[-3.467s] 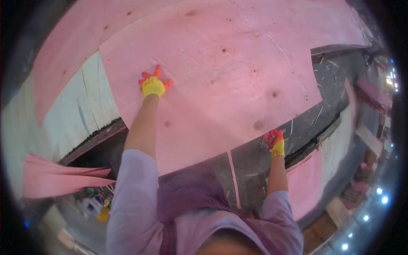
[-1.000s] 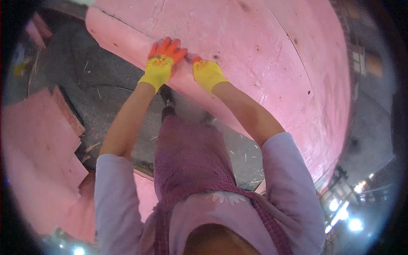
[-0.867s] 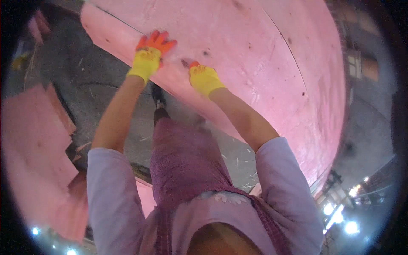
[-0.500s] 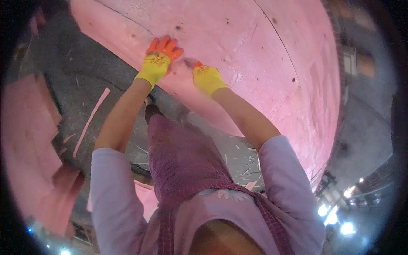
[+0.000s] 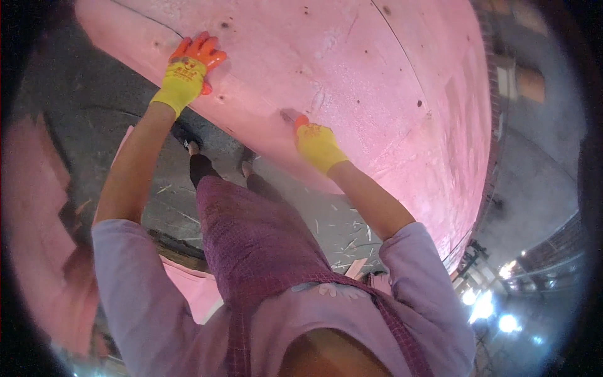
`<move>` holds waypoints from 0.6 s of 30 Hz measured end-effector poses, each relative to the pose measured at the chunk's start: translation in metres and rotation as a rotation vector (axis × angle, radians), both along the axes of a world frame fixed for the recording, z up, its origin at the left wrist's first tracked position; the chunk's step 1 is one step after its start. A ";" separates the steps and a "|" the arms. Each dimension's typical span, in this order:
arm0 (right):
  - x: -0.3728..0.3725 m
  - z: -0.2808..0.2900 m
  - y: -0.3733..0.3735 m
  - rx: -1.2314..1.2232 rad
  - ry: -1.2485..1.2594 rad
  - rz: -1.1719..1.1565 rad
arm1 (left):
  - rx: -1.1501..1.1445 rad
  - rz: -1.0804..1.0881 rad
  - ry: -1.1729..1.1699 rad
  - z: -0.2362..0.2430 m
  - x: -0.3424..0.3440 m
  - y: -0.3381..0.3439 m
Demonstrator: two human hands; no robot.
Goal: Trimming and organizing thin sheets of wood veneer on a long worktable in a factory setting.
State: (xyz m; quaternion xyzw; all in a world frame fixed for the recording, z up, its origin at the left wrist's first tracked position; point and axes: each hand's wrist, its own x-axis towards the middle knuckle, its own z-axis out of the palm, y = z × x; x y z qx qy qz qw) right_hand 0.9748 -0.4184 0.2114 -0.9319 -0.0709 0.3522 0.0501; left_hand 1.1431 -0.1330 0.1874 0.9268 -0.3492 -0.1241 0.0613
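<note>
A broad pink sheet with dark knots, which looks like wood veneer (image 5: 270,69), spreads out in front of me. My left hand (image 5: 188,68), in a yellow glove with orange fingers, lies near the sheet's left near edge, fingers spread and pressed on the surface. Farther right, my right hand (image 5: 319,141) wears a matching glove and is closed. A small flat greyish piece, like a blade (image 5: 289,115), sticks out past its fingers over the sheet. Its handle is hidden in the glove.
Stacked pink sheets (image 5: 38,220) stand at the left. Thin offcut slivers (image 5: 352,235) litter the grey floor (image 5: 301,217) near my feet. A long dark crack (image 5: 402,47) runs across the sheet. Bright lamps (image 5: 483,308) shine at the lower right.
The view has shifted, so the sheet sits farther left. My right hand has moved right and nearer along the sheet with the blade-like piece. My left hand stays about the same on the sheet.
</note>
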 end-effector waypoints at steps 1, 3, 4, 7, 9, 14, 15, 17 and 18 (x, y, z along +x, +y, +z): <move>-0.008 0.001 -0.006 0.010 -0.023 -0.029 | -0.005 0.000 0.006 -0.002 -0.001 0.001; -0.030 0.005 -0.024 0.015 -0.042 -0.059 | -0.046 0.003 -0.052 -0.005 -0.002 0.004; -0.045 0.009 -0.038 -0.016 0.019 -0.058 | -0.044 0.004 -0.056 -0.002 -0.003 0.002; -0.073 0.014 -0.062 -0.092 0.095 -0.071 | 0.008 0.020 -0.021 0.003 -0.004 -0.002; -0.096 0.009 -0.077 -0.133 0.111 -0.092 | 0.003 0.015 -0.017 0.000 -0.004 -0.001; -0.138 0.005 -0.119 -0.173 0.137 -0.089 | 0.074 0.019 0.048 0.008 0.007 -0.007; -0.144 0.011 -0.124 -0.172 0.142 -0.097 | 0.048 0.018 0.039 0.009 0.007 -0.008; -0.153 0.022 -0.131 -0.083 0.059 -0.272 | 0.024 0.010 0.028 0.012 0.009 -0.009; -0.161 0.021 -0.139 -0.082 0.060 -0.279 | 0.048 0.017 0.052 0.015 0.010 -0.012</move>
